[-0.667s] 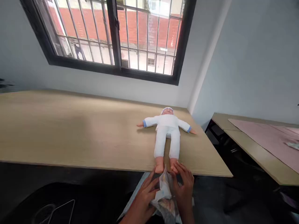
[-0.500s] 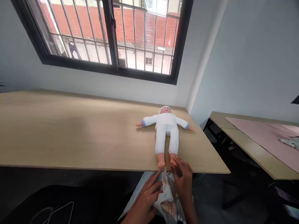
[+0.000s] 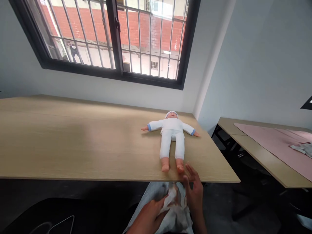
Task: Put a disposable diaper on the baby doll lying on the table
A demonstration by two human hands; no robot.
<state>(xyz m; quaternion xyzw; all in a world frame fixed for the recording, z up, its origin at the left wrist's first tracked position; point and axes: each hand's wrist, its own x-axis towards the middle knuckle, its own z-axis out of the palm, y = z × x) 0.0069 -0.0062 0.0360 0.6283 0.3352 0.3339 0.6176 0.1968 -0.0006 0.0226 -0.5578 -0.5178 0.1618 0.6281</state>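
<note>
A baby doll (image 3: 172,128) in white clothes with blue cuffs and a white cap lies on its back on the wooden table (image 3: 97,143). Its arms are spread and its bare feet point toward me. Below the table edge, my left hand (image 3: 152,211) is closed on a thin, whitish, see-through plastic bag (image 3: 172,200) over my lap. What the bag contains is too blurred to tell. My right hand (image 3: 193,190) is open at the table edge, fingers stretched out, close to the doll's foot on the right, with nothing in it.
A second table (image 3: 258,152) with a pink cloth (image 3: 270,136) on it stands to the right, past a gap. A barred window (image 3: 119,42) is in the wall behind. A black chair-like shape (image 3: 63,211) is at lower left.
My left fingers have drawn down and closed on the plastic bag, which has sunk lower and bunched up. My right hand has come slightly away from the doll's foot, its fingers straighter.
</note>
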